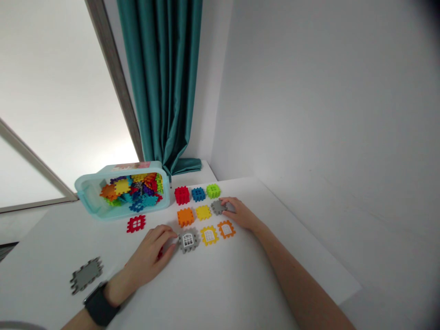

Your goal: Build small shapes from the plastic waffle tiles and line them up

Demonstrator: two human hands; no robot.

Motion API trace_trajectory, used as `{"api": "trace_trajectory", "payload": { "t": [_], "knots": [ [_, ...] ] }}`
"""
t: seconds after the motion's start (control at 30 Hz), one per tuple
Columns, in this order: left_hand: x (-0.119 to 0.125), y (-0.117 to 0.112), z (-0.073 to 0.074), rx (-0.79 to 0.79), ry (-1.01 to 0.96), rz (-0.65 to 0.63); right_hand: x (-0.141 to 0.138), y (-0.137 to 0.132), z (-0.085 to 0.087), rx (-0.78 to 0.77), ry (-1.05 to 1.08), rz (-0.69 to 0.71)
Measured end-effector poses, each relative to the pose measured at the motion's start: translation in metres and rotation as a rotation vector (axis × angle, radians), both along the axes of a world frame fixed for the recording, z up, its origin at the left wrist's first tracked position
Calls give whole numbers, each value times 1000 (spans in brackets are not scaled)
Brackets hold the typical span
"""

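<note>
Resting both hands on tiles, well apart - left hand (149,252) curled against the grey window tile (188,240), right hand (240,213) over the grey waffle tile (216,207) - both tiles in rows on the white table (51,243), grip unclear.

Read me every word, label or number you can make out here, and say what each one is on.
Pink label on the pale blue plastic tub: too small and blurred to read.
Black wristwatch: screen dark, nothing readable.
Plastic toy tiles: no readable text.
</note>
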State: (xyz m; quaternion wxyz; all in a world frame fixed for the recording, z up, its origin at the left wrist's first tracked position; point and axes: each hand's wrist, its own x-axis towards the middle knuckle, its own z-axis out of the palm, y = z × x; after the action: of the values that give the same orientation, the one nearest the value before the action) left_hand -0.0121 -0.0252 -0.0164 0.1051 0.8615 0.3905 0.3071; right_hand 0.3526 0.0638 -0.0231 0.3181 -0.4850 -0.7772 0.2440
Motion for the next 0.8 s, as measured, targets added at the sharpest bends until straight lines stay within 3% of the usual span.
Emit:
{"api": "trace_trajectory", "payload": {
  "t": [0.8],
  "knots": [
    [1, 0, 1, -13, 9, -5, 2, 1, -5, 15, -43, 7]
  ]
}}
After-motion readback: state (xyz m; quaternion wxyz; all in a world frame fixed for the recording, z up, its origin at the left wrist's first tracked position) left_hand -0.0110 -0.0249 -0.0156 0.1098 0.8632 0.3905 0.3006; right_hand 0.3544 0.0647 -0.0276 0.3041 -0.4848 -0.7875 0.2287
